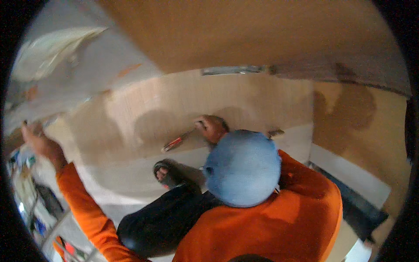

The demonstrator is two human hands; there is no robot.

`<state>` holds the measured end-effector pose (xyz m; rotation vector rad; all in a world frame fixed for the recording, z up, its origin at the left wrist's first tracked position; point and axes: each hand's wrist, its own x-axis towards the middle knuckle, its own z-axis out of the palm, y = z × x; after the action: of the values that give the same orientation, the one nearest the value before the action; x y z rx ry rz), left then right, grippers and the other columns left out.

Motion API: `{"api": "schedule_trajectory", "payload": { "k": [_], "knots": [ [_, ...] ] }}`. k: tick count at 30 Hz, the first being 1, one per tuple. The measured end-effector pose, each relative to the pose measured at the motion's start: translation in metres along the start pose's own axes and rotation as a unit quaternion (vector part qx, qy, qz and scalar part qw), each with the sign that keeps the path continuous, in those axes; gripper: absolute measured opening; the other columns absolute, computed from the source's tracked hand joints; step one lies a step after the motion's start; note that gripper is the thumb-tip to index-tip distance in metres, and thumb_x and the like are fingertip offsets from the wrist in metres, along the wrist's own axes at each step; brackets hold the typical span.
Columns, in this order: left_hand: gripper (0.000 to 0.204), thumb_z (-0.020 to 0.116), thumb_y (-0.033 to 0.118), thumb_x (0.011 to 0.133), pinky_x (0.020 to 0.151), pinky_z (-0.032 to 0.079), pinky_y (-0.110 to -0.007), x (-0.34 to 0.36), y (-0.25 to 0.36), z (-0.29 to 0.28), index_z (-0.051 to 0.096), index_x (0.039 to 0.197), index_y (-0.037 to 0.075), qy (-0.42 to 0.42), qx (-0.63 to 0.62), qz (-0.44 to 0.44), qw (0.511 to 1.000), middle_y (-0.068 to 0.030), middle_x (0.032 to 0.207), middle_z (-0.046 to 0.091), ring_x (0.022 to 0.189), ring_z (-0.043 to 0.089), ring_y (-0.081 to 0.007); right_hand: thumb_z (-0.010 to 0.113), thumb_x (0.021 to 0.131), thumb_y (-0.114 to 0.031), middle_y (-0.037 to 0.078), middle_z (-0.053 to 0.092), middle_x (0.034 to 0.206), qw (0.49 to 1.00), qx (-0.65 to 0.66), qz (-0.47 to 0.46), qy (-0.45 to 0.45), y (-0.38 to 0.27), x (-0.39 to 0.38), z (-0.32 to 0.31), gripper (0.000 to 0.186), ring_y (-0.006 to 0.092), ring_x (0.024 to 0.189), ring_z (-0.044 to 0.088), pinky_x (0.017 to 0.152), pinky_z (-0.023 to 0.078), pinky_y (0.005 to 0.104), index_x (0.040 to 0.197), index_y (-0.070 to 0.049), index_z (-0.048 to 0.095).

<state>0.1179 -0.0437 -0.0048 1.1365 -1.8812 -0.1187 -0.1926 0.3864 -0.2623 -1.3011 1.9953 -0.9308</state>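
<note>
Blue cap [245,169] nearest | co-worker's curled hand [213,127] at red-handled tool [178,141], clamped or not: cannot tell | likely light, stiff; grip handle [173,144] | wearer's hands unseen, state unknown

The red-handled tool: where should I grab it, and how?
Probably by its thick red handle, coming from the picture's left: that end points to the lower left, clear of the hand at its thin end.

The board [262,98] looks like wood, rather smooth, with fine grain. The pale sheet [52,50] seems to be thin plastic, a little glossy. The orange sleeve [83,205] and dark trousers [161,218] are of matt cloth; the blue cap [244,170] looks smooth.
</note>
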Motion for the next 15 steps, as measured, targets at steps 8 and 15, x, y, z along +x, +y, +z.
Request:
{"api": "schedule_trajectory", "payload": {
  "k": [8, 15],
  "knots": [
    [0.081, 0.035, 0.057, 0.104, 0.123, 0.02, -0.047, 0.008, 0.078, 0.038, 0.015, 0.158, 0.0, -0.064, -0.401, -0.243, 0.881, -0.0186, 0.166, 0.017, 0.152, 0.021, -0.035, 0.063, 0.096, -0.022, 0.014, 0.071, 0.095, 0.997, -0.068, 0.014, 0.037, 0.026, -0.016, -0.009, 0.016, 0.034, 0.086, 0.069, 0.076, 0.054, 0.0414, 0.1, -0.008, 0.067],
    [0.094, 0.033, 0.066, 0.102, 0.124, 0.017, -0.049, 0.01, 0.067, 0.034, 0.006, 0.157, -0.006, -0.109, -0.381, -0.247, 0.885, -0.0179, 0.167, 0.01, 0.153, 0.018, -0.0344, 0.062, 0.097, -0.022, 0.015, 0.071, 0.095, 0.997, -0.07, -0.029, 0.02, 0.023, -0.011, -0.01, 0.018, 0.0337, 0.083, 0.069, 0.075, 0.054, 0.0407, 0.103, -0.006, 0.067]
  ]
}}
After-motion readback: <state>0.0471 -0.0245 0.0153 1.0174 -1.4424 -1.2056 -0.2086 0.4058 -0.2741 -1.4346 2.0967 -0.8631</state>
